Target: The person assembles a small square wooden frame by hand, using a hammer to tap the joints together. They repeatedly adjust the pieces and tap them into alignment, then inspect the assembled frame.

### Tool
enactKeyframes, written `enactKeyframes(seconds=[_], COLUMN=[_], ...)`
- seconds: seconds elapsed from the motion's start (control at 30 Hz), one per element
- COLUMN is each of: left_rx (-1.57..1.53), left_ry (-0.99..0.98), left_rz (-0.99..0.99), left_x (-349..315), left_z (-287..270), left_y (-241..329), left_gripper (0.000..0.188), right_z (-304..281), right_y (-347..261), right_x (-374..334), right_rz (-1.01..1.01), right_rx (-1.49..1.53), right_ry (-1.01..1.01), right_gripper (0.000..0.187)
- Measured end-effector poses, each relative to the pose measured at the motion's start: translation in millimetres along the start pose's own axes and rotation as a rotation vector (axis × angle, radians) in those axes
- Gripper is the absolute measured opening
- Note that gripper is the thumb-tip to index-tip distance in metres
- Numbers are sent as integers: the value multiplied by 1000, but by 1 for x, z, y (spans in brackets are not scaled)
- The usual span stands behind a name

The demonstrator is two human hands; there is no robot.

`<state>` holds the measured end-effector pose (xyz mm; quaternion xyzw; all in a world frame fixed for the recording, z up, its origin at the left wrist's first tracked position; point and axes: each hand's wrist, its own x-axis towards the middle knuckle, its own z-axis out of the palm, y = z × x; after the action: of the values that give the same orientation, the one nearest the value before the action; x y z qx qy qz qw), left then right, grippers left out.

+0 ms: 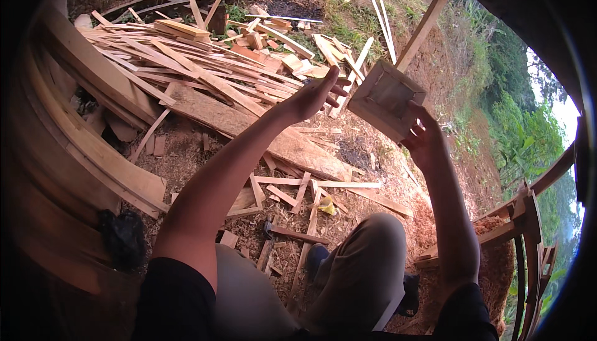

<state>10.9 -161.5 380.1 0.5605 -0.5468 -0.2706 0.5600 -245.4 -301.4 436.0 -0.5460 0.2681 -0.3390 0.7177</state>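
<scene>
My right hand [423, 131] grips the lower right corner of a small square wooden frame [378, 94], held up in front of me and tilted. Its border is made of flat pale strips around a recessed middle. To the left of it, my left hand [319, 95] is raised with fingers apart, holding nothing and not touching the frame. Below, on the ground by my foot, lies a hammer [298, 235] with a wooden handle.
A large heap of wood strips and offcuts [205, 67] spreads ahead. A wide plank [261, 129] lies across the shavings. Long boards [93, 136] stack at left, near a black plastic bag [122, 238]. A wooden post [426, 27] and a timber structure [522, 223] stand at right.
</scene>
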Motion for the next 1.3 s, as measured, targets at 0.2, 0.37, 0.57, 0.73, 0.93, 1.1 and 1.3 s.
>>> enactKeyframes(seconds=[0.2, 0.37, 0.57, 0.73, 0.93, 1.1, 1.3], left_rx=[135, 130, 214, 349, 330, 325, 307], left_ry=[179, 276, 182, 139, 202, 205, 183], left_rz=[-196, -305, -405, -435, -356, -445, -496], left_x=[-30, -55, -50, -48, -44, -44, -49], left_z=[-78, -104, -113, -113, -106, -109, -110], left_y=[-20, -30, -65, -79, -101, -107, -100], left_gripper=[82, 80, 82, 85, 77, 74, 78], right_z=[105, 132, 126, 123, 116, 124, 122], right_y=[65, 115, 172, 208, 216, 210, 204], right_x=[68, 102, 97, 106, 116, 108, 110], right_rz=[205, 261, 266, 185, 98, 119, 106], right_rx=[15, 16, 0, -12, -69, -110, -122], right_ry=[-247, -386, -316, -340, -362, -318, -367], right_gripper=[48, 44, 38, 27, 29, 28, 35])
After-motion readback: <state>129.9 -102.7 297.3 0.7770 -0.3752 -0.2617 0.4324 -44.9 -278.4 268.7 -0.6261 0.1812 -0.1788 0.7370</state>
